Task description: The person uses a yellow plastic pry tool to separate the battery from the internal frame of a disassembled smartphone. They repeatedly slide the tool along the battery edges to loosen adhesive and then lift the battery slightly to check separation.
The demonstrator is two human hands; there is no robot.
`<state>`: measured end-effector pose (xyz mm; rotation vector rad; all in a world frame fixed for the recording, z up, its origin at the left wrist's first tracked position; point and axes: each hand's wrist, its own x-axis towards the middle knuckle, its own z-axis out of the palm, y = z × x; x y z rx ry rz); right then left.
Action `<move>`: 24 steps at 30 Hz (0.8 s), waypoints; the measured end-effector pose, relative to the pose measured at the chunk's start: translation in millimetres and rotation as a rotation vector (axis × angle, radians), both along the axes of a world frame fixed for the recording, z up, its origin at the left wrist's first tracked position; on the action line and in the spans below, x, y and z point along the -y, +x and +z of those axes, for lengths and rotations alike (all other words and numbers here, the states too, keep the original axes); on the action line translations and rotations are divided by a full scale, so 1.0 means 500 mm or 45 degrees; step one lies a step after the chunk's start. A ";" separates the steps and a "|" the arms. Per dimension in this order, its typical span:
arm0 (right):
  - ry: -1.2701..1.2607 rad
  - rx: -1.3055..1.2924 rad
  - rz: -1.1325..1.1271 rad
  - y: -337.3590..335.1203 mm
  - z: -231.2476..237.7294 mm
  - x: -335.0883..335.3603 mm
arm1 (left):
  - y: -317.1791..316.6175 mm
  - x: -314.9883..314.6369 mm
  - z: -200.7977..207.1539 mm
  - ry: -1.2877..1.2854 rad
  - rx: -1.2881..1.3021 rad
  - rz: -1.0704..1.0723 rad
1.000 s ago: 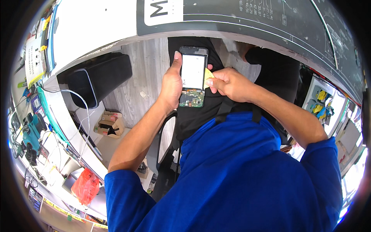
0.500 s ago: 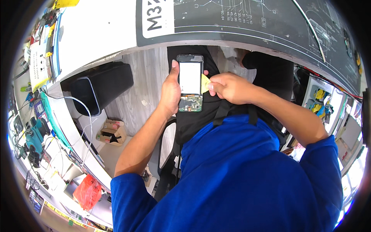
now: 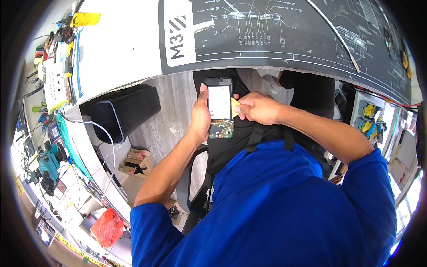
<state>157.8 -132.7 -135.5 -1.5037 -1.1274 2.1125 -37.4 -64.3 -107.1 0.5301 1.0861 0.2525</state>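
Note:
An opened phone [image 3: 220, 129] is held upright over my lap, its back off, with a white battery [image 3: 218, 101] in the upper part and a green circuit board below. My left hand [image 3: 201, 116] wraps round it from the left, thumb along the left edge and fingertips showing at the right edge. In my right hand [image 3: 260, 108], a yellow pry pick [image 3: 235, 107] is pinched between thumb and fingers. The pick's edge meets the phone's right side beside the battery. How deep it sits cannot be made out.
Ahead is a table with a dark printed mat [image 3: 249, 49] and a white cable [image 3: 336, 35]. A black bin [image 3: 129, 107] and a cardboard box [image 3: 135, 162] stand on the left. Farther left, a cluttered bench holds a teal tool [image 3: 49, 164] and a red plastic bag [image 3: 106, 227].
The whole view has shifted, so the table edge and phone appear lower. Both hands keep their hold, and the pick stays at the phone's right edge with little visible movement.

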 end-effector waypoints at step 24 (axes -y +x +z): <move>0.203 -0.084 0.329 0.035 0.076 -0.017 | -0.043 0.028 0.034 -0.028 0.296 0.052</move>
